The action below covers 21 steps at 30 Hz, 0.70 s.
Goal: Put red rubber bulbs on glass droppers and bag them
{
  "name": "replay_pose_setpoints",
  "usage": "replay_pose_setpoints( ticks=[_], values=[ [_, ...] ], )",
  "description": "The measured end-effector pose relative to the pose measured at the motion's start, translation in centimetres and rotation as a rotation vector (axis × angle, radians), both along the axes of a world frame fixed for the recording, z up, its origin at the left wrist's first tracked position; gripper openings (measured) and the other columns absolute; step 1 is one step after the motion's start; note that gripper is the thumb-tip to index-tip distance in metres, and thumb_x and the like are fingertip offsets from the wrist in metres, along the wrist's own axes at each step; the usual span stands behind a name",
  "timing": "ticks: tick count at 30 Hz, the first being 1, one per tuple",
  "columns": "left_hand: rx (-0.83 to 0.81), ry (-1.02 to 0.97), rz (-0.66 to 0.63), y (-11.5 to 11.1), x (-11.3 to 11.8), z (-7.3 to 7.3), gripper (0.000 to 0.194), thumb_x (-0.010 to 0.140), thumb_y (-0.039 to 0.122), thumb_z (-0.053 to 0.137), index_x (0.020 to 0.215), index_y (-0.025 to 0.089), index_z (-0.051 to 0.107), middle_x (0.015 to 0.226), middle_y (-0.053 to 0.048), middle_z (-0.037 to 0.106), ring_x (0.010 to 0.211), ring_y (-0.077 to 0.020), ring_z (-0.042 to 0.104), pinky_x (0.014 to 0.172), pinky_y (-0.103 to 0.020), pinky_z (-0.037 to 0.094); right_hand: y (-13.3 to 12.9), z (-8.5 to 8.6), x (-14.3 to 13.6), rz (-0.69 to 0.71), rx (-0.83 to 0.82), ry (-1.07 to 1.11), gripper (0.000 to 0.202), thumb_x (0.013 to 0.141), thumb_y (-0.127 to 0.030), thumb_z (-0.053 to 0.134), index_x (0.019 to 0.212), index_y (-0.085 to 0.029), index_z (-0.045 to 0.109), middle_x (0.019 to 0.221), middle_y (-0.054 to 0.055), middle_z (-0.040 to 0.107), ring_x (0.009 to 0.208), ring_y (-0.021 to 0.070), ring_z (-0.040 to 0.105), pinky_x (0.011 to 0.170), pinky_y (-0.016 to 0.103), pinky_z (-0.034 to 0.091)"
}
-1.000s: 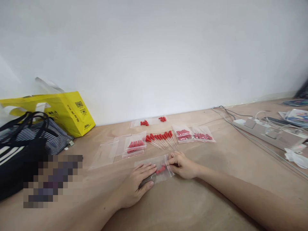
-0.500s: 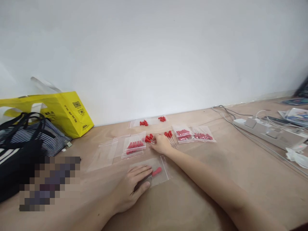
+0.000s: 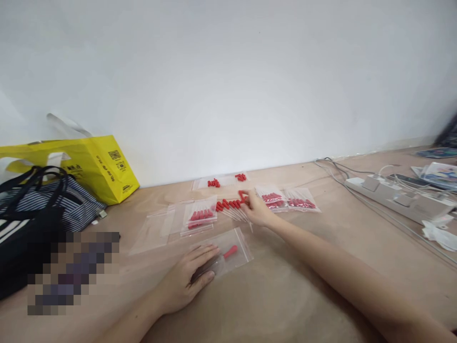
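My left hand [image 3: 189,276] rests on a clear zip bag [image 3: 241,258], fingers stretched out and thumb apart. Inside that bag lies a dropper with a red rubber bulb [image 3: 230,251], its stem partly under the hand. Farther out, my right hand [image 3: 257,208] pinches a red-bulbed dropper [image 3: 243,194] at the right end of a row of loose droppers [image 3: 228,205]. Those lie side by side, bulbs away from me and thin clear stems towards me. Left of the row, filled bags of droppers [image 3: 202,214] overlap; more filled bags [image 3: 302,200] lie to its right.
Flat clear bags [image 3: 152,231] lie at the left. By the wall is another group of droppers [image 3: 214,183] on clear plastic. A yellow bag [image 3: 103,166] and a striped bag [image 3: 84,209] stand far left. A white power strip [image 3: 400,197] with cables occupies the right.
My right hand has shifted right along the row, uncovering the loose droppers, and now pinches one. My left hand has slid slightly left on the bag, showing more of its dropper.
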<state>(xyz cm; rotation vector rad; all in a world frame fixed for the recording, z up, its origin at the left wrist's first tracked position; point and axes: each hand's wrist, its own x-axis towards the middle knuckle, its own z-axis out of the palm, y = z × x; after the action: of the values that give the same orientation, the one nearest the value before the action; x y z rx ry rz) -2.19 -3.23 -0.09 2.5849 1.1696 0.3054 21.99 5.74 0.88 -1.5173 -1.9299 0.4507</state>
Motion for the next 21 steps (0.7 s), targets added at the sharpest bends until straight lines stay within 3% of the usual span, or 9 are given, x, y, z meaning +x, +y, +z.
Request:
replay_pose_setpoints(
  ticks=[3,8,11,21],
  values=[
    [0.026,-0.028,0.016,-0.2,0.9,-0.2,0.044,0.085,0.034,0.042,0.128,0.027,0.036,0.129,-0.003,0.046,0.119,-0.0215,0.039,0.100,-0.044,0.031,-2.6,-1.1,3.4,0.059,0.019,0.435,0.057,0.079,-0.023,0.041,0.130,-0.017,0.017,0.071,-0.002,0.051,0.054,0.0106,0.051,0.055,0.025,0.043],
    [0.076,-0.077,-0.007,0.1,2.8,-0.9,0.043,0.085,0.035,0.041,0.126,0.026,0.038,0.126,-0.002,0.049,0.117,-0.0211,0.042,0.101,-0.043,0.031,-5.5,-3.1,6.0,-0.100,-0.039,0.804,0.058,0.074,-0.038,0.049,0.122,-0.018,0.023,0.061,-0.006,0.046,0.053,0.0123,0.052,0.052,0.027,0.045],
    [0.099,-0.096,0.001,0.3,3.3,-1.3,0.042,0.085,0.035,0.040,0.126,0.026,0.038,0.126,-0.002,0.049,0.118,-0.0213,0.041,0.102,-0.043,0.029,-5.6,-3.8,6.0,-0.145,-0.013,0.870,0.057,0.074,-0.041,0.049,0.119,-0.018,0.023,0.060,-0.006,0.046,0.053,0.0127,0.052,0.054,0.028,0.046],
    [0.056,-0.069,0.034,0.0,3.3,-0.7,0.044,0.085,0.037,0.040,0.128,0.027,0.034,0.129,-0.002,0.045,0.119,-0.0215,0.039,0.101,-0.044,0.029,-5.1,-4.7,5.3,-0.078,-0.057,0.949,0.046,0.075,-0.038,0.047,0.111,-0.021,0.024,0.063,-0.005,0.046,0.053,0.0122,0.053,0.052,0.027,0.046]
  ],
)
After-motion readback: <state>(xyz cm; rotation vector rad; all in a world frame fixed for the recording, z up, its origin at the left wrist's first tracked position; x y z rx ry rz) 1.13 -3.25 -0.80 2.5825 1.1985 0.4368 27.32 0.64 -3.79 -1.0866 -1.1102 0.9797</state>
